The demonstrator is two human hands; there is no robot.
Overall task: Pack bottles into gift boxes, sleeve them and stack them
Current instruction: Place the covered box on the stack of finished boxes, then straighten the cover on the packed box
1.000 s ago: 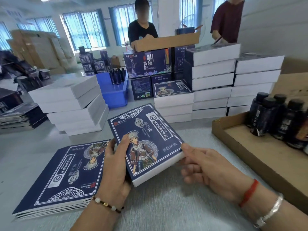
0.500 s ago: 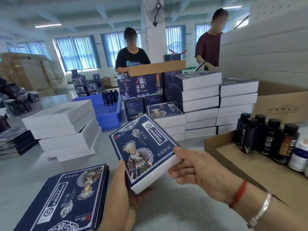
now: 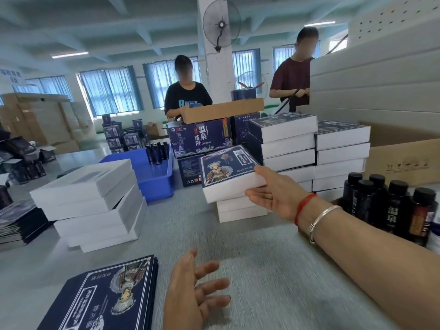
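My right hand grips the near right corner of a sleeved gift box, dark blue on top with a costumed figure, white at the sides. The box hangs slightly tilted just over a short stack of sleeved boxes at the table's centre. My left hand is low and near, palm up, fingers spread, holding nothing. A pile of flat dark blue sleeves lies beside it at the bottom left. Dark bottles stand in a cardboard tray on the right.
Taller stacks of sleeved boxes rise behind the short one. Plain white boxes are stacked at the left, with a blue bin behind them. Printed cartons and two people stand across the grey table.
My right hand has carried the sleeved box away from me to above the short centre stack. My left hand has let go of it and stayed near, open.
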